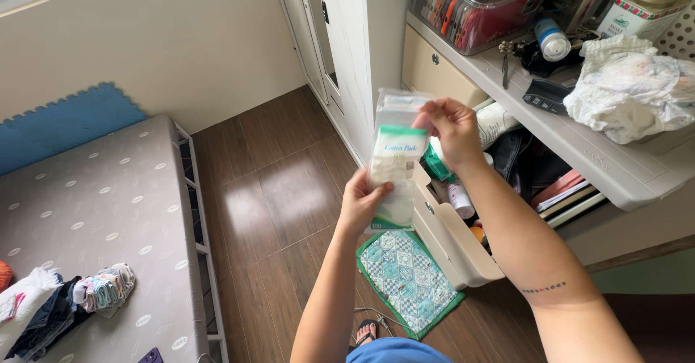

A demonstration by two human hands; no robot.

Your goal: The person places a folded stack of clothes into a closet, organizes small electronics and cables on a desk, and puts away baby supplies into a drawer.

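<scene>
Holding a clear pad packet (395, 162) upright over an open beige drawer (452, 243), a person stands beside a cluttered shelf (579, 146). The left hand (360, 205) pinches the packet's lower edge; the right hand (450, 128) pinches its top corner, fingers pressed together on the plastic. The step in hand looks like inspecting or opening the packet; opening it would call for a steady lower grip while the top is pulled. A quilted mat (407, 280) lies on the floor below, and a bed (101, 218) stands at left.

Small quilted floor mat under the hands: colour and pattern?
Quilted floor mat: pale teal-and-white diamond patchwork with green border; head view.
</scene>
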